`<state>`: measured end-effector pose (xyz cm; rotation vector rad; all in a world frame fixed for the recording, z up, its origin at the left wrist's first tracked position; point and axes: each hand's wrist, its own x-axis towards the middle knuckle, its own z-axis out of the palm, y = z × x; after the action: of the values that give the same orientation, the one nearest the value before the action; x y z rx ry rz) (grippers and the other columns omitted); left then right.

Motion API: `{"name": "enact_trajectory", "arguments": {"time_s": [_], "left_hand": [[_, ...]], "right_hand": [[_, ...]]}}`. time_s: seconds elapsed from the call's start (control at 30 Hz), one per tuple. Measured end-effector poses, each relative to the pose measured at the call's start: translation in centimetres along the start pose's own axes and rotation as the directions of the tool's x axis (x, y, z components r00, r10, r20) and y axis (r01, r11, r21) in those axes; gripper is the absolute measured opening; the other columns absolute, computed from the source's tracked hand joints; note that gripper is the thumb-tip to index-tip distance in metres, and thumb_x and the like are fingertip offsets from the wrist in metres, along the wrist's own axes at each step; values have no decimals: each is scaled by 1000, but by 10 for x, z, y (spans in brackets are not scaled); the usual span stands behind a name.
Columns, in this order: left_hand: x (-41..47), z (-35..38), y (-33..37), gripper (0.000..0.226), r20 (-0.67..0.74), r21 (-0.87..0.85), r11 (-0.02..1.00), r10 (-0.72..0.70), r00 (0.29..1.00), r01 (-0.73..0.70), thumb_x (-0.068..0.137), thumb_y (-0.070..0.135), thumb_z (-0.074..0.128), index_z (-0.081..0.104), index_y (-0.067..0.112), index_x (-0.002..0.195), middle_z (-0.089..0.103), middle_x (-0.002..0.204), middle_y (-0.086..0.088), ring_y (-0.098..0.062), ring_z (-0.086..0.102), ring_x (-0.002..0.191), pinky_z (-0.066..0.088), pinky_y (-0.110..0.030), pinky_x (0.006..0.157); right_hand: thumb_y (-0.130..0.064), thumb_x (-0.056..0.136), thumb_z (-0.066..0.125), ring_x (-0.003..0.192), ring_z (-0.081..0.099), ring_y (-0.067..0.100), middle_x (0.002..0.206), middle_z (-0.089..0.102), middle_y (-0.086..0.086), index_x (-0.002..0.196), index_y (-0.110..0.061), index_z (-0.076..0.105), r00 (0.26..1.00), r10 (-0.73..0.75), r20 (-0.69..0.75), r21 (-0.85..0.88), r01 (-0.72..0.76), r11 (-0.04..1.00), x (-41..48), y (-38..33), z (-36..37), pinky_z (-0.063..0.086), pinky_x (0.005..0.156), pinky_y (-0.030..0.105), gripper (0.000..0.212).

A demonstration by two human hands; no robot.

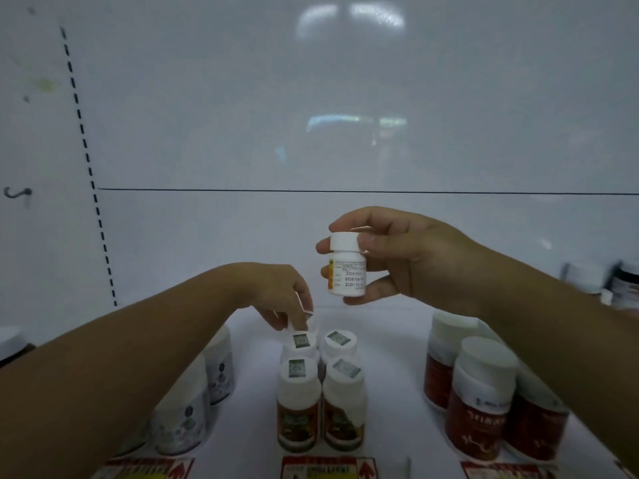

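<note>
One bottle (346, 271) upright — right grip (408, 261) raised, curled

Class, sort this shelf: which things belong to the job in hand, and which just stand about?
In hand: right hand holding the small white bottle; left hand at the orange-labelled bottles, grip unclear.
Standing about: red-labelled bottles; pale-labelled bottles; shelf tags.
</note>
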<state>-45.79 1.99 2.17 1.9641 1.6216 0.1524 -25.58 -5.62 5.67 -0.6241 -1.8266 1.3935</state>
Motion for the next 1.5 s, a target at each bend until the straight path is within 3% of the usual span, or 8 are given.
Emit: {"name": "enact_trajectory", "arguments": {"time_s": [0.17, 0.33, 0.5, 0.83, 0.93, 1.03, 1.17, 1.5], "left_hand": [[-16, -6, 6, 12, -104, 64, 993, 106, 989, -99, 84, 24, 66, 66, 21, 95, 65, 108, -1, -15, 60, 97, 52, -31, 89], [-71, -10, 58, 22, -313, -402, 744, 436, 844, -534, 85, 12, 63, 67, 16, 106, 72, 101, -2, -17, 69, 96, 54, -36, 88], [-101, 22, 105, 18, -432, -232, 706, 541, 721, -669, 88, 13, 60, 73, 22, 97, 76, 89, 1, -12, 71, 84, 59, -28, 78], [-82, 99, 222, 4, -593, -71, 776, 473, 652, -627, 77, 23, 73, 75, 26, 80, 74, 74, 9, -4, 68, 71, 56, -21, 70], [-64, 133, 263, 4, -611, -55, 798, 449, 653, -600, 73, 27, 77, 74, 25, 75, 71, 67, 10, -11, 69, 69, 60, -28, 70], [-46, 165, 293, 10, -627, 5, 827, 441, 643, -562, 72, 30, 78, 74, 22, 78, 65, 59, 12, 3, 60, 55, 46, -7, 53], [-25, 194, 309, 11, -634, -24, 865, 375, 676, -502, 75, 29, 76, 74, 23, 83, 61, 59, 16, 12, 54, 49, 36, -2, 44], [-1, 250, 284, 36, -638, -684, 586, -190, 746, -435, 98, 36, 39, 52, 27, 130, 51, 139, 5, -12, 47, 126, 34, -33, 110]], "right_hand": [[-14, 84, 49, 104, 65, 33, 118, 66, 14, 105, -14, 63, 1000, -10, 5, 89, 10, 996, -16, -1, 4, 58, 75, 42, 25], [-16, 89, 48, 94, 67, 29, 106, 66, 15, 106, -17, 61, 995, -5, -98, 153, 20, 988, -34, 0, -3, 56, 66, 34, 22], [-15, 94, 39, 81, 69, 26, 88, 69, 11, 108, -11, 50, 985, -7, -170, 253, 50, 966, -61, -3, -17, 53, 56, 29, 19], [-13, 93, 51, 85, 69, 27, 96, 69, 12, 95, -10, 57, 953, -6, -303, 70, 28, 997, -159, -7, -114, 59, 70, 37, 7], [-9, 86, 61, 82, 70, 13, 91, 72, 3, 97, -13, 63, 931, -33, -363, -194, -41, 980, -197, -9, -153, 56, 65, 22, 12], [-7, 81, 68, 60, 63, -2, 73, 70, -7, 95, -15, 63, 920, -95, -380, -410, -75, 909, -223, -4, -183, 43, 50, 8, 17], [-1, 78, 67, 65, 65, 5, 66, 69, -11, 100, -10, 61, 933, -90, -349, -420, -70, 905, -233, 17, -211, 55, 67, 21, 25], [-9, 81, 70, 91, 65, 11, 108, 66, -3, 103, -31, 61, 933, -48, -356, -473, -136, 871, -186, 64, -236, 55, 88, 35, 32]]}}
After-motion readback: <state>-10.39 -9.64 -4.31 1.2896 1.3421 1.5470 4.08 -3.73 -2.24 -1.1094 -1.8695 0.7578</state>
